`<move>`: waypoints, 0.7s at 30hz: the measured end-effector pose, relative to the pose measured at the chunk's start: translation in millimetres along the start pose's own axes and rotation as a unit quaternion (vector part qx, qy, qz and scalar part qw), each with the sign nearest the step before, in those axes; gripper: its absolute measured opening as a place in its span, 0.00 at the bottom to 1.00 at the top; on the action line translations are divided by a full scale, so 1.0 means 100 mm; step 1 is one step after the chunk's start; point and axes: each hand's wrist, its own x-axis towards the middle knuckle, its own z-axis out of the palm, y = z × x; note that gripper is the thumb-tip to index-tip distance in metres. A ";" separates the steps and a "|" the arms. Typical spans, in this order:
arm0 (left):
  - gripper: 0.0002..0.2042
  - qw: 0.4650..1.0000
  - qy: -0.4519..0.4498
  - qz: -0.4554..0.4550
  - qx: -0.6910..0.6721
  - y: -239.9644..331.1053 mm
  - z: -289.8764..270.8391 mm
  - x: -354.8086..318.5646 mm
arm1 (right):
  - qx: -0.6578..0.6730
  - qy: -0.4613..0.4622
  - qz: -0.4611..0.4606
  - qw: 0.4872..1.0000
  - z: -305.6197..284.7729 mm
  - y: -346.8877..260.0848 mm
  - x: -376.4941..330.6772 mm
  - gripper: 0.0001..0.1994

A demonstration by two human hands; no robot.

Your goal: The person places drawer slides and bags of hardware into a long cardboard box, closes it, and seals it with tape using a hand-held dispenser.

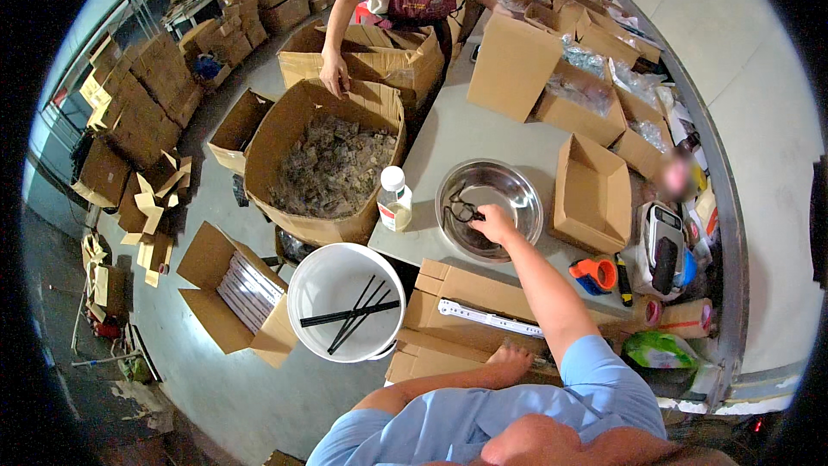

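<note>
Sitting near two hands (pixel 493 223): one bowl (pixel 521 207), one rail (pixel 485 316)

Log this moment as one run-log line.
right hand: holding dark looped item, steel bowl | left hand: near white rail | white bucket: black strips inside

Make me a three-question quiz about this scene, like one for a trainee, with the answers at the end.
1. With which hand does the person in blue reach into the metal bowl?
2. True or false: the left hand is in the metal bowl too.
3. What lies in the white bucket? (a) clear bags (b) black rods (c) a roll of tape

Key:
1. The right hand.
2. False; it is lower down, near the white metal rail.
3. (b)
</note>
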 end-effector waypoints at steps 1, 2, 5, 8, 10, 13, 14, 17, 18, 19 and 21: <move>0.11 0.999 0.015 -0.016 -0.023 0.00 0.07 -0.01 | 0.042 0.034 -0.009 0.999 -0.06 -0.06 -0.03 0.14; 0.11 1.000 0.010 -0.011 -0.024 0.02 -0.01 -0.04 | 0.084 0.068 -0.009 0.994 -0.17 -0.16 -0.14 0.14; 0.10 0.999 -0.030 -0.010 -0.013 0.05 -0.13 -0.02 | 0.047 0.101 -0.028 0.993 -0.59 -0.20 -0.51 0.11; 0.11 0.989 -0.093 -0.084 -0.072 0.11 -0.40 0.00 | -0.003 0.060 -0.078 0.995 -1.14 -0.18 -1.27 0.13; 0.12 0.999 -0.004 -0.027 0.022 0.10 0.11 -0.02 | 0.022 -0.072 0.022 0.997 -1.43 -0.31 -1.81 0.14; 0.13 0.998 -0.047 -0.044 0.010 0.09 -0.06 0.02 | -0.040 -0.068 0.074 0.994 -1.25 0.24 -2.64 0.16; 0.12 0.998 -0.060 -0.037 0.006 0.11 -0.17 0.04 | -0.123 -0.039 0.040 0.991 -1.15 0.47 -2.91 0.17; 0.10 0.999 -0.027 -0.029 0.014 0.12 -0.11 -0.02 | -0.205 -0.170 0.225 0.937 -1.14 0.66 -3.39 0.17; 0.10 0.999 -0.033 -0.029 0.016 0.15 -0.13 -0.02 | -0.201 -0.163 0.231 0.938 -1.07 0.78 -3.58 0.17; 0.11 0.999 -0.037 -0.029 0.019 0.18 -0.16 -0.01 | -0.209 -0.138 0.245 0.937 -0.91 0.98 -3.78 0.17; 0.13 1.000 -0.011 -0.015 0.013 0.19 -0.11 -0.03 | -0.215 -0.107 0.259 0.936 -0.59 1.30 -4.01 0.16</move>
